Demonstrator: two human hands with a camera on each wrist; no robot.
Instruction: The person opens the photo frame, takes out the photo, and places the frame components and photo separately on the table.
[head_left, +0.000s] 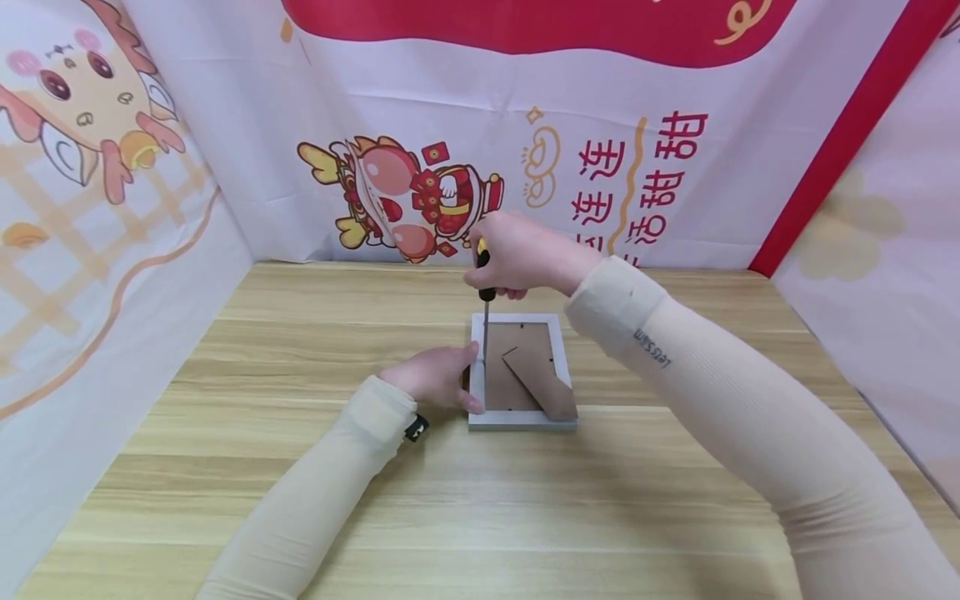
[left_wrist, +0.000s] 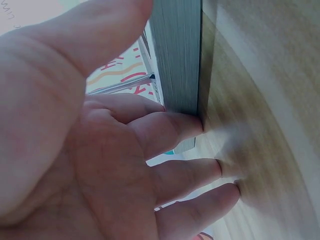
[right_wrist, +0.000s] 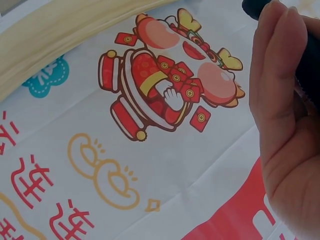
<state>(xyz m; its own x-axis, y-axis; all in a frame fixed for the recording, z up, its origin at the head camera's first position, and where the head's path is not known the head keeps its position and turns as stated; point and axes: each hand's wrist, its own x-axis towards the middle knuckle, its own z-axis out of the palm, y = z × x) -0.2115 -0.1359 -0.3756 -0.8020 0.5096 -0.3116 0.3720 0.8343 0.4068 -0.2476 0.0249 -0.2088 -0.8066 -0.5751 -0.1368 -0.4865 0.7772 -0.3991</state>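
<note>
A picture frame (head_left: 522,422) with a light grey border lies back side up on the table, its brown backing board (head_left: 504,385) and slanted stand leg (head_left: 542,382) showing. My right hand (head_left: 517,254) grips a screwdriver (head_left: 487,294) with a black and yellow handle, held upright. Its thin shaft points down to the frame's left inner edge; whether the tip touches is too small to tell. My left hand (head_left: 438,377) rests against the frame's left side, thumb near the close corner. In the left wrist view, fairly straight fingers (left_wrist: 185,177) touch the frame's side (left_wrist: 177,55).
The wood-grain table (head_left: 300,483) carries the frame near its far edge. Behind it hangs a white printed cloth (head_left: 450,92) with red lettering and cartoon figures. More printed cloth (head_left: 97,275) closes off the left side, and another panel stands at the right.
</note>
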